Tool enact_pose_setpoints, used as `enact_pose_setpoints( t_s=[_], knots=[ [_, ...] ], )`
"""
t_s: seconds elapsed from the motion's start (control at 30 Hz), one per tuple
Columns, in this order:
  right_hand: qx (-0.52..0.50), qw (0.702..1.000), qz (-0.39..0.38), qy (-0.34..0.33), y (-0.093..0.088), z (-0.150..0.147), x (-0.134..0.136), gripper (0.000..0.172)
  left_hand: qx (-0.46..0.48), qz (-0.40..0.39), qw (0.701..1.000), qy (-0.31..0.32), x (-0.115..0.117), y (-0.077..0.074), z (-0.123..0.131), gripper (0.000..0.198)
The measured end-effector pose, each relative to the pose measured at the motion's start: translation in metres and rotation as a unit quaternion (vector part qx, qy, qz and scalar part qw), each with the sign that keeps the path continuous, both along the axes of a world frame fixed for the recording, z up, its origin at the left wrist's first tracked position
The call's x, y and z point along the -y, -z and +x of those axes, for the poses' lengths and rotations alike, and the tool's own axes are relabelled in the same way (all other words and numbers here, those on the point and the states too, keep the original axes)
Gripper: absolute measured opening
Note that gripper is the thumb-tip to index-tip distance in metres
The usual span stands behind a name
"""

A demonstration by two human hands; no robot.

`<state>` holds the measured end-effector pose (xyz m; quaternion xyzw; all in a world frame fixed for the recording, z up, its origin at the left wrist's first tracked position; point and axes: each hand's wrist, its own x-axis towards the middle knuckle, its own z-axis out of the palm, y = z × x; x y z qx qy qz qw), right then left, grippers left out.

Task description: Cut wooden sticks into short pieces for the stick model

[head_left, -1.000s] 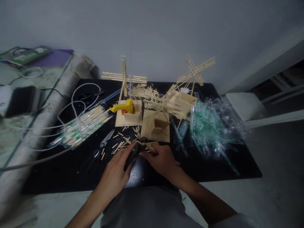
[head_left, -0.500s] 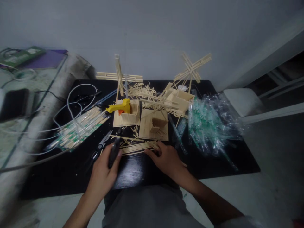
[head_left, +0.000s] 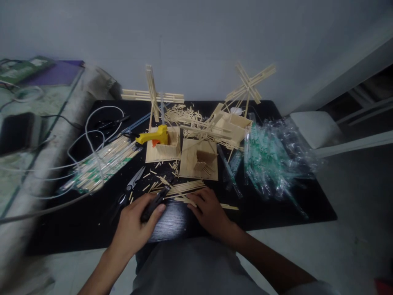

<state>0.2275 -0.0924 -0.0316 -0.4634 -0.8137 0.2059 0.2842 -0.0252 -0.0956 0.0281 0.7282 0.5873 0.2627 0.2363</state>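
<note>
Here, a black surface (head_left: 276,213) fills the middle of the view and carries everything. On its right part lies a big heap of clear plastic wrappers (head_left: 276,155) with green print. On the left part lies a pack of sticks (head_left: 104,164), and a white cable (head_left: 92,135) loops over it. At the far edge stand two windmill models (head_left: 248,84) made of sticks, one to the left and one to the right. In front of them lie two square wooden bases (head_left: 198,166), side by side, each with a small box of sticks on it. A yellow glue gun (head_left: 153,137) rests on the left base, with its nozzle pointing left.

The left hand (head_left: 135,223) is at the near edge of the surface. Its fingers are curled tight around the handle of a black tool (head_left: 155,203), whose tip points away toward the bases. The right hand (head_left: 210,211) lies just beside it, palm down. Its fingers are close together and their tips press on a bundle of long sticks (head_left: 184,189). This bundle lies flat on the surface, between the hands and the bases. The tip of the black tool is at the left end of the bundle; I cannot tell if it touches.

A pair of scissors (head_left: 130,190) lies left of the left hand. Short stick pieces (head_left: 159,166) are scattered around.
</note>
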Motion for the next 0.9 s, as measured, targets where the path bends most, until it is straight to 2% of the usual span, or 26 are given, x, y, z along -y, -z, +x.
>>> enact_pose_setpoints(
  t_s=[0.13,0.27,0.3,0.33,0.47,0.6,0.73,0.9],
  knots=[
    [-0.057,0.998,0.010,0.018,-0.005,0.004,-0.003,0.031,0.008,-0.069,0.997,0.045,-0.001,-0.004,0.003,0.038],
    [-0.112,0.993,-0.025,-0.016,-0.023,0.008,-0.005,0.057,-0.003,-0.109,0.992,0.060,0.000,0.002,0.005,0.038],
    [-0.123,0.992,-0.031,-0.016,-0.026,0.008,-0.005,0.057,-0.011,-0.113,0.992,0.060,0.001,0.005,0.005,0.036],
    [-0.134,0.990,-0.036,-0.010,-0.028,0.008,-0.006,0.053,-0.022,-0.113,0.992,0.059,0.002,0.007,0.005,0.035],
    [-0.166,0.983,-0.066,0.033,-0.028,0.002,-0.010,0.013,-0.067,-0.096,0.992,0.053,0.003,0.011,0.005,0.036],
    [-0.183,0.979,-0.079,0.044,-0.025,-0.002,-0.015,0.010,-0.104,-0.095,0.989,0.046,0.003,0.009,0.006,0.041],
    [-0.190,0.976,-0.102,0.042,-0.027,-0.004,-0.017,0.010,-0.154,-0.140,0.978,0.025,0.004,0.008,0.008,0.047],
    [-0.171,0.976,-0.132,0.030,-0.033,-0.006,-0.019,0.008,-0.160,-0.164,0.973,-0.002,0.002,0.013,0.007,0.051]
  ],
)
